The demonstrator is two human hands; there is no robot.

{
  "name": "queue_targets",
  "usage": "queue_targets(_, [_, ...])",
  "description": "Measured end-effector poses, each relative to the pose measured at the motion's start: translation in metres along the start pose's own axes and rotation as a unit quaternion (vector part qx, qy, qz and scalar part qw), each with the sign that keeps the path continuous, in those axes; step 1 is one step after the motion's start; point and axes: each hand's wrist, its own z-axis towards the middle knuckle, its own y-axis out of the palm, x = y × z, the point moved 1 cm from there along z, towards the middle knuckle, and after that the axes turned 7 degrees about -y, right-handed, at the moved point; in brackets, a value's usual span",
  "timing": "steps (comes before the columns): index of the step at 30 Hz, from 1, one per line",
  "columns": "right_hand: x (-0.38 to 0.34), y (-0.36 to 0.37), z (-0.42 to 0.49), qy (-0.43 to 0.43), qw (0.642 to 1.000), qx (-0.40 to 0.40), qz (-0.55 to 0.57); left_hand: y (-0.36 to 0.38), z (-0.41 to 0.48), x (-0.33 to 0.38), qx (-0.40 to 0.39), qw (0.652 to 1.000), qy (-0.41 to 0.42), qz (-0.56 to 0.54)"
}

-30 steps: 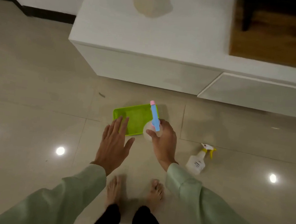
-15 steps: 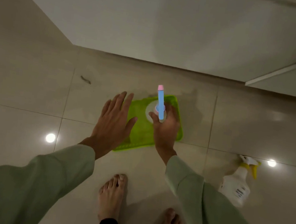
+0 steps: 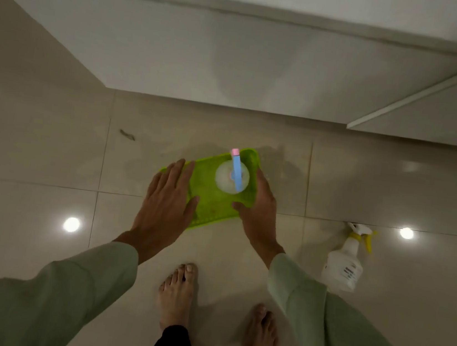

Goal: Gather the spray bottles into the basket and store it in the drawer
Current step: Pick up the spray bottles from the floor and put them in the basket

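Observation:
A lime-green basket (image 3: 211, 208) lies on the tiled floor just ahead of my bare feet. Upright in its far right part stands a clear round spray bottle (image 3: 228, 177) with a blue and pink head, free of both hands. My right hand (image 3: 260, 212) curves around the basket's right side, thumb on the near rim, with nothing held in it. Spread flat, my left hand (image 3: 166, 205) covers the basket's left edge. A second spray bottle (image 3: 344, 263), white with a yellow trigger, sits on the floor to the right, apart from the basket.
A low white cabinet (image 3: 207, 62) runs across the top of the view. Its drawer front (image 3: 444, 111) at the upper right stands slightly proud. My two bare feet (image 3: 177, 291) are on the glossy tiles below the basket. A small dark scrap (image 3: 127, 135) lies at the left.
My right hand set the blue-headed bottle down in the basket and let go, sliding to the basket's right side. My head dropped closer to the floor.

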Motion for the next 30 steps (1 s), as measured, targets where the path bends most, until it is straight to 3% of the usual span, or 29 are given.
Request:
queue_targets(8, [-0.034,-0.114,-0.092,0.031,0.995,0.071,-0.055,-0.036,-0.064,0.107,-0.014,0.997,0.074,0.002])
queue_targets(12, [0.003,-0.173,-0.125,0.117,0.981,0.135,-0.073,-0.008,-0.077,0.167,-0.02,0.993,0.118,0.01])
queue_targets(16, [0.07,-0.208,-0.138,0.209,0.96,0.135,-0.131,0.047,-0.072,0.216,-0.033,0.989,0.139,0.037])
queue_targets(24, [0.203,-0.194,-0.092,0.304,0.937,0.119,-0.123,0.172,-0.019,0.258,-0.085,0.983,0.15,0.065])
queue_targets(30, [0.255,-0.165,-0.054,0.369,0.916,0.095,-0.129,0.221,0.019,0.249,-0.104,0.979,0.15,0.089])
